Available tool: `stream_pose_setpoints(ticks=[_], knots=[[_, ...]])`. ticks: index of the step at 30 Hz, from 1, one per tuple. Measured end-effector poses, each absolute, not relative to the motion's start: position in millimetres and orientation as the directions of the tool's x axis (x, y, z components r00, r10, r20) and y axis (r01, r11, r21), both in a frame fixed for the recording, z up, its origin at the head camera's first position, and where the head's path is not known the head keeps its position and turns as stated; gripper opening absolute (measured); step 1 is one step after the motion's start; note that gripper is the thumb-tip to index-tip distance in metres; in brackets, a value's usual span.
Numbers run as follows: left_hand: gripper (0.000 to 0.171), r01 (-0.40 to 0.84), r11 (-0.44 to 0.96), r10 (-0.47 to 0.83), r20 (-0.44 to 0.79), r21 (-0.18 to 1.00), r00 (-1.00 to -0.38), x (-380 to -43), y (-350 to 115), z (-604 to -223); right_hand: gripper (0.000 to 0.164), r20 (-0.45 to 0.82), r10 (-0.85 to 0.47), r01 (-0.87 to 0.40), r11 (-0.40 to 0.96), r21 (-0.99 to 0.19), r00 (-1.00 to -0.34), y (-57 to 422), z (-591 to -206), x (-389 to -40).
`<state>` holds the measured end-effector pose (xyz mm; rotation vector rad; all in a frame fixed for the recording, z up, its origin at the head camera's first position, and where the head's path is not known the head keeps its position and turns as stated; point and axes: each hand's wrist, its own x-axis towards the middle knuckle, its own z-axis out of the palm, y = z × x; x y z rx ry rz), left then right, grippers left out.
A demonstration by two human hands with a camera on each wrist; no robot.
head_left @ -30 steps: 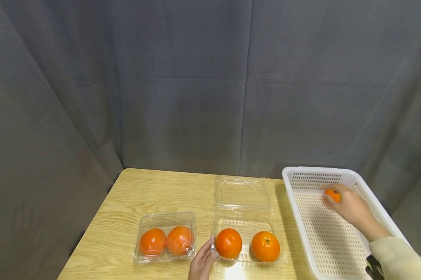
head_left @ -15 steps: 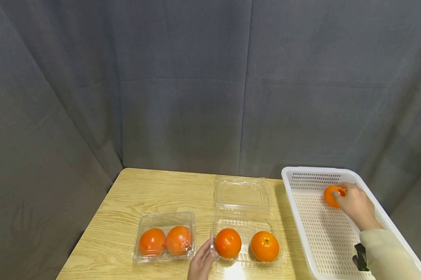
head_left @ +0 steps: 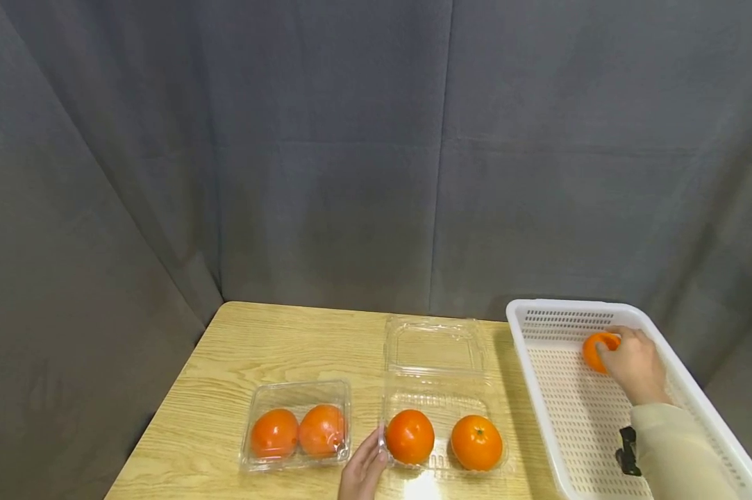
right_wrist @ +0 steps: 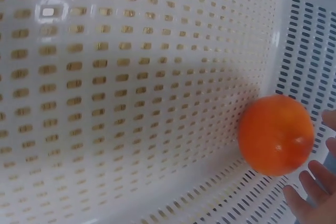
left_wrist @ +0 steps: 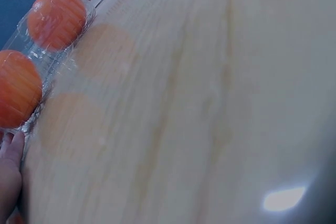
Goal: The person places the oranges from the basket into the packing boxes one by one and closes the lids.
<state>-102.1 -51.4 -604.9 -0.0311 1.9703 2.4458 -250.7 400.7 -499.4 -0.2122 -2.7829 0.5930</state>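
At the right, my right hand (head_left: 637,364) reaches over an orange (head_left: 594,353) in the white basket (head_left: 541,410). In the right wrist view, the spread fingers (right_wrist: 314,179) lie beside the orange (right_wrist: 276,135), with none closed on it. My left hand (head_left: 362,469) holds the near left edge of an open clear plastic clamshell (head_left: 441,455), pinched between thumb and fingers. Two oranges sit in its base, a left orange (head_left: 410,436) and a right orange (head_left: 477,442). Its lid (head_left: 437,347) lies folded back flat, away from me.
Left of the open clamshell stands a closed clear clamshell (head_left: 260,396) with two oranges inside. Everything rests on a wooden table (head_left: 194,423). Grey curtains (head_left: 326,173) hang behind and at the sides. The basket's raised rim (head_left: 547,444) stands between the open clamshell and the right hand.
My right hand has shifted slightly right in the basket, uncovering more of the orange there. The left hand and both clamshells stay in place.
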Motion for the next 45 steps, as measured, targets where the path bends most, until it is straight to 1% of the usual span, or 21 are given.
stream_pose_setpoints(ticks=[5,10,16,19,26,28,35,42,45], knots=[[0.059,-0.067,-0.207,-0.014,-0.071,0.976,-0.997,-102,-51,-603,0.044,0.251,0.221,0.093,0.894,-0.438,-0.942,398,-507,-251],[0.058,-0.066,-0.197,-0.029,-0.073,0.978,-0.997,-102,-51,-601,0.045,0.258,0.222,0.085,0.888,-0.452,-0.94,396,-514,-256],[0.056,-0.062,-0.202,-0.028,-0.069,0.977,-0.997,-103,-50,-603,0.054,0.256,0.224,0.096,0.896,-0.432,-0.94,397,-523,-259],[0.056,-0.065,-0.201,-0.025,-0.071,0.977,-0.997,-103,-50,-603,0.055,0.261,0.225,0.1,0.902,-0.419,-0.939,398,-528,-259],[0.056,-0.062,-0.206,-0.018,-0.068,0.976,-0.998,-103,-51,-603,0.053,0.388,0.17,0.024,0.935,-0.354,-0.906,399,-538,-260],[0.057,-0.069,-0.21,-0.019,-0.075,0.975,-0.997,-103,-51,-602,0.053,0.384,0.16,0.023,0.941,-0.339,-0.909,398,-539,-260],[0.056,-0.063,-0.187,-0.021,-0.068,0.98,-0.997,-102,-51,-602,0.053,0.322,0.185,0.069,0.938,-0.34,-0.929,397,-536,-258],[0.058,-0.048,-0.205,-0.013,-0.052,0.977,-0.999,-104,-51,-604,0.054,0.331,0.207,0.089,0.937,-0.338,-0.921,395,-533,-255],[0.058,-0.048,-0.21,-0.012,-0.051,0.977,-0.999,-104,-52,-604,0.058,0.339,0.207,0.086,0.937,-0.339,-0.918,394,-530,-256]])
